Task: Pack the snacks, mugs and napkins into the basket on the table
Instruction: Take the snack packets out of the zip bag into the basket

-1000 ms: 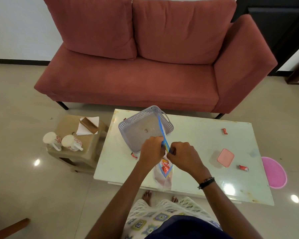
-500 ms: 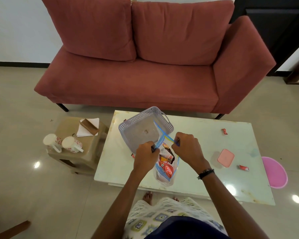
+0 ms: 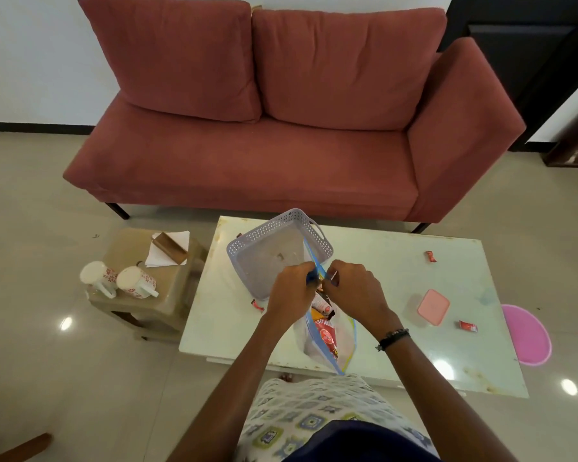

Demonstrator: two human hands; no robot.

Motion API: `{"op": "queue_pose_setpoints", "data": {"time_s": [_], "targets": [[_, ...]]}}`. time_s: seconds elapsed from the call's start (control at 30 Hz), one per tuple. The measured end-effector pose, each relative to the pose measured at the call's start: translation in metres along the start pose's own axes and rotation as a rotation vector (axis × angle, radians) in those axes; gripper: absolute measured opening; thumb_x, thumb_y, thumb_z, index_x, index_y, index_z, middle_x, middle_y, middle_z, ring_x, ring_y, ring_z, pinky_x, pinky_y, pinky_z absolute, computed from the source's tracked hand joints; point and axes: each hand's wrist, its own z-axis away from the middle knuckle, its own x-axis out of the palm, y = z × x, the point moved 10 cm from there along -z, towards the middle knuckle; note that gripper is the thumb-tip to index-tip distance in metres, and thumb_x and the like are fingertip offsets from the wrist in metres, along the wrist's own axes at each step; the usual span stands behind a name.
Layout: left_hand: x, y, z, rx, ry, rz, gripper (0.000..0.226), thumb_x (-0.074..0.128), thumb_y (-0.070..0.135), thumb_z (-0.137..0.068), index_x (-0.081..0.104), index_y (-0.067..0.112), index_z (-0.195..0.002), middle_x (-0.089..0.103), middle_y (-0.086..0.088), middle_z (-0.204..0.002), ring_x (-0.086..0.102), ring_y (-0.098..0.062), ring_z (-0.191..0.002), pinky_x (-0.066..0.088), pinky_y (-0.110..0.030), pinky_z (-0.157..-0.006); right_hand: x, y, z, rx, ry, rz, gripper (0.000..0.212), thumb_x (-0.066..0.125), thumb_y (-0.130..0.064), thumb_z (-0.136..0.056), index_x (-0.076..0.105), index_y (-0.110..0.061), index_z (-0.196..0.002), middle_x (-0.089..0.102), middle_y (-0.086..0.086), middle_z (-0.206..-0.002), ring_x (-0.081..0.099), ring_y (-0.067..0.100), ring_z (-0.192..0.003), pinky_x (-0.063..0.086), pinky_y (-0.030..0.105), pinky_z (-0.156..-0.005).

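Note:
A clear zip bag with a blue seal holds several red snack packets and hangs over the near edge of the white table. My left hand and my right hand each pinch the bag's blue top edge, close together. Just beyond them sits the grey perforated basket, with only small bits inside. Two white mugs with red flowers lie on a low stool at the left, beside white napkins. Loose red snack packets lie at the right and far right.
A pink-lidded box sits on the table's right part. A brown holder lies on the napkins. Another red packet peeks out by my left wrist. A red sofa stands behind the table; a pink round mat lies on the floor, right.
Half a second ago my hands held the bag's mouth pulled wide apart; now they have come together and the blue top edges meet.

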Motion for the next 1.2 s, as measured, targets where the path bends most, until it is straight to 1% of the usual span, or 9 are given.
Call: {"op": "queue_pose_setpoints", "data": {"time_s": [0.1,0.3,0.43,0.6,0.77,0.87,1.03,1.13,1.2], "targets": [[0.005,-0.003,0.005,-0.034,-0.010,0.060,0.017,0.052,0.015,-0.092,0.064,0.004,-0.094,0.072,-0.014,-0.092,0.062,-0.025,-0.076,0.053,-0.033,-0.076,-0.003,-0.012,-0.007,-0.068,0.029,-0.013,0.015,0.052,-0.021,-0.090,0.061,-0.010,-0.092,0.067,0.008,-0.092,0.056,0.026,-0.072,0.038,0.026,-0.061],[-0.012,-0.023,0.010,-0.134,0.057,0.080,0.016,0.055,0.018,-0.091,0.053,0.007,-0.080,0.056,-0.007,-0.073,0.056,-0.021,-0.066,0.045,-0.028,-0.063,-0.012,0.006,-0.013,0.002,0.118,-0.051,0.004,0.054,-0.009,-0.080,0.058,-0.008,-0.079,0.065,0.010,-0.082,0.054,0.028,-0.067,0.037,0.027,-0.057],[-0.018,-0.033,0.013,-0.163,0.070,0.007,0.016,0.054,0.020,-0.091,0.056,0.004,-0.088,0.066,-0.013,-0.084,0.063,-0.026,-0.076,0.049,-0.032,-0.065,-0.010,0.009,-0.014,-0.020,0.080,-0.077,0.008,0.057,-0.009,-0.079,0.063,-0.007,-0.084,0.067,0.009,-0.083,0.059,0.028,-0.072,0.039,0.027,-0.060],[-0.015,-0.011,-0.001,-0.072,0.090,-0.066,0.022,0.049,0.028,-0.094,0.056,0.008,-0.100,0.068,-0.011,-0.097,0.063,-0.027,-0.087,0.054,-0.041,-0.079,0.000,-0.005,-0.008,-0.105,0.022,-0.105,0.006,0.061,-0.013,-0.080,0.064,-0.010,-0.084,0.068,0.007,-0.081,0.060,0.024,-0.070,0.047,0.030,-0.063],[-0.009,0.002,-0.009,0.013,0.083,-0.037,0.020,0.049,0.024,-0.095,0.062,0.009,-0.101,0.071,-0.009,-0.101,0.065,-0.023,-0.087,0.054,-0.031,-0.084,-0.007,0.003,-0.015,-0.042,0.077,-0.082,0.014,0.058,-0.025,-0.088,0.064,-0.013,-0.092,0.071,0.005,-0.093,0.065,0.023,-0.076,0.053,0.029,-0.067],[-0.005,0.006,-0.007,0.024,0.060,0.012,0.022,0.049,0.024,-0.095,0.062,0.009,-0.105,0.071,-0.010,-0.104,0.065,-0.024,-0.090,0.053,-0.034,-0.088,-0.016,-0.004,-0.023,-0.080,0.128,-0.076,0.015,0.056,-0.024,-0.090,0.063,-0.011,-0.091,0.070,0.006,-0.093,0.065,0.024,-0.076,0.050,0.027,-0.066],[-0.025,-0.014,0.000,-0.070,0.156,0.035,0.023,0.047,0.027,-0.096,0.058,0.009,-0.103,0.067,-0.009,-0.099,0.063,-0.023,-0.090,0.056,-0.036,-0.082,-0.040,0.009,-0.027,-0.038,0.247,-0.100,0.008,0.055,-0.011,-0.085,0.058,-0.008,-0.078,0.068,0.009,-0.078,0.060,0.029,-0.068,0.045,0.031,-0.060],[-0.034,-0.026,0.012,-0.089,0.206,-0.011,0.019,0.046,0.029,-0.096,0.055,0.012,-0.097,0.064,-0.003,-0.092,0.063,-0.019,-0.082,0.055,-0.030,-0.071,-0.043,0.013,-0.032,-0.031,0.215,-0.160,0.010,0.057,-0.011,-0.086,0.056,-0.008,-0.076,0.070,0.008,-0.080,0.063,0.028,-0.069,0.045,0.030,-0.058],[-0.033,-0.035,0.019,-0.105,0.207,-0.106,0.020,0.045,0.031,-0.097,0.053,0.014,-0.103,0.065,-0.001,-0.096,0.065,-0.019,-0.083,0.057,-0.031,-0.071,-0.041,0.015,-0.035,-0.024,0.200,-0.209,0.013,0.058,-0.012,-0.085,0.053,-0.013,-0.072,0.070,0.007,-0.079,0.065,0.028,-0.069,0.049,0.035,-0.059]]}}
